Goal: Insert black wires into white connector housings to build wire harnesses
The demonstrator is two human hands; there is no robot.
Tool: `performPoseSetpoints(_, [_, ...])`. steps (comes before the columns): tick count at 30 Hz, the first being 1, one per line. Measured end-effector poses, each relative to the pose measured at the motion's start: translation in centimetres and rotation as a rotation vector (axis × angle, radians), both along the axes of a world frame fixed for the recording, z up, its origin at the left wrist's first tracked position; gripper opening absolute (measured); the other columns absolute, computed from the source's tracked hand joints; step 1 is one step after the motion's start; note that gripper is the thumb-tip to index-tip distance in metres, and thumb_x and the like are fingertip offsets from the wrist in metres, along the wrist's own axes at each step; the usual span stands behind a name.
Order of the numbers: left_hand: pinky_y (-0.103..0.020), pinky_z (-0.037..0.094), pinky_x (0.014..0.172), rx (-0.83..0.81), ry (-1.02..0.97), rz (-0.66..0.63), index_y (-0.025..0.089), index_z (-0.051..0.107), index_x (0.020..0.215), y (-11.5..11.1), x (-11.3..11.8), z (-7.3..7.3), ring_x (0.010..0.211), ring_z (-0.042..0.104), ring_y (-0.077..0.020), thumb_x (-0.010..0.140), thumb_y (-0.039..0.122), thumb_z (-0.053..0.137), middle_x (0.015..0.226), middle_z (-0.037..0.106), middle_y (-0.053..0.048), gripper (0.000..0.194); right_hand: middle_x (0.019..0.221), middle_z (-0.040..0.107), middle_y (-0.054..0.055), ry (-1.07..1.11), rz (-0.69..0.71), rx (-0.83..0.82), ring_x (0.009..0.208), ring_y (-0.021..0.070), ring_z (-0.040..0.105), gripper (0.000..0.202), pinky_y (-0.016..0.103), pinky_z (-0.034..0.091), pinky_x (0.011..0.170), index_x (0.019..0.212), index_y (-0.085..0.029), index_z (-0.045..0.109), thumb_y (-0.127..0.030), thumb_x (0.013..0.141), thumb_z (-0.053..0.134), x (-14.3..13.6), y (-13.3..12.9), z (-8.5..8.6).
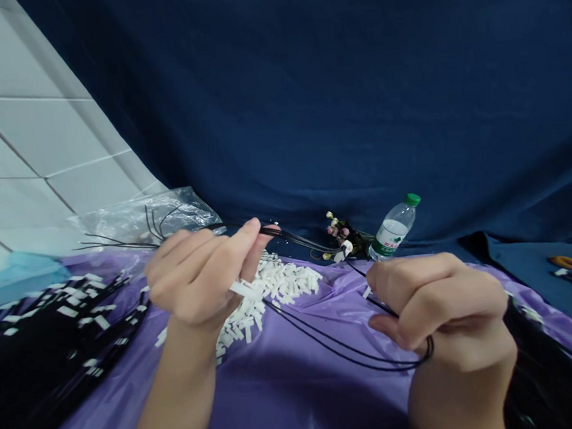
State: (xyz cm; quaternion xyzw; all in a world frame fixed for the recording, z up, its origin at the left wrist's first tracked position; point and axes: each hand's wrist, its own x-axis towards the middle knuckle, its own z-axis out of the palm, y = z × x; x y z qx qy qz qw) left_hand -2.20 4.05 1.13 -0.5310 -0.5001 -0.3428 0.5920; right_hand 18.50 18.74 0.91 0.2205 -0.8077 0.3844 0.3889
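My left hand (201,272) is raised over the purple sheet (292,394), pinching thin black cords (328,348) between thumb and forefinger, with a small white tag (242,289) held under the fingers. My right hand (442,308) is closed in a fist around the other end of the same black cords, which loop below it. A heap of small white tags (273,292) lies on the sheet just behind my left hand.
A large pile of black cords with white tags (42,349) lies at the left. A clear plastic bag (150,216) sits behind it. A water bottle with a green cap (394,228) lies by small decorations (341,236). Dark blue cloth (335,90) hangs behind.
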Motion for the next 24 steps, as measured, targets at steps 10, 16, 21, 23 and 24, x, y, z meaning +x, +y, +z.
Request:
performPoseSetpoints(10, [-0.029,0.036,0.052,-0.272,-0.271,-0.145,0.031,0.069,0.084,0.5,-0.9,-0.7,0.05,0.053,-0.0129,0.076,0.031,0.07,0.056,0.059,0.003,0.009,0.124,0.057,0.007,0.033,-0.458,0.092,0.119,0.027,0.052,0.044,0.046,0.045,0.101,0.116,-0.025,0.062,-0.01,0.074,0.07,-2.1,0.7,0.0])
performPoseSetpoints(16, [-0.028,0.034,0.053,-0.316,-0.273,-0.21,0.028,0.069,0.084,0.7,-1.2,-0.8,0.051,0.052,-0.0126,0.074,0.028,0.073,0.056,0.06,0.003,0.011,0.101,0.07,0.003,-0.099,-0.44,0.14,0.093,0.0179,0.065,0.034,0.032,0.053,0.082,0.109,-0.021,0.066,-0.015,0.076,0.072,-1.9,1.6,-0.2])
performPoseSetpoints(21, [-0.028,0.036,0.055,-0.391,-0.348,-0.197,0.029,0.069,0.079,1.1,-1.5,-1.0,0.052,0.053,-0.013,0.074,0.03,0.072,0.057,0.06,0.003,0.005,0.094,0.072,0.003,-0.08,-0.442,0.088,0.082,0.0162,0.067,0.032,0.03,0.053,0.075,0.106,-0.022,0.069,-0.014,0.074,0.073,-1.5,1.6,-0.3])
performPoseSetpoints(23, [-0.028,0.035,0.055,-0.403,-0.435,-0.24,0.028,0.069,0.077,1.5,-1.2,-1.0,0.051,0.051,-0.0121,0.074,0.031,0.072,0.055,0.057,0.004,0.005,0.09,0.072,0.002,-0.086,-0.456,0.025,0.077,0.0161,0.067,0.029,0.03,0.052,0.07,0.102,-0.023,0.071,-0.015,0.074,0.074,-1.7,1.6,-0.5])
performPoseSetpoints(24, [-0.027,0.034,0.054,-0.405,-0.504,-0.282,0.028,0.068,0.077,1.7,-1.0,-0.9,0.048,0.048,-0.0109,0.074,0.03,0.072,0.051,0.053,0.004,0.006,0.088,0.072,0.002,-0.091,-0.471,-0.026,0.076,0.0161,0.066,0.026,0.029,0.051,0.066,0.098,-0.024,0.072,-0.015,0.074,0.074,-1.9,1.7,-0.6])
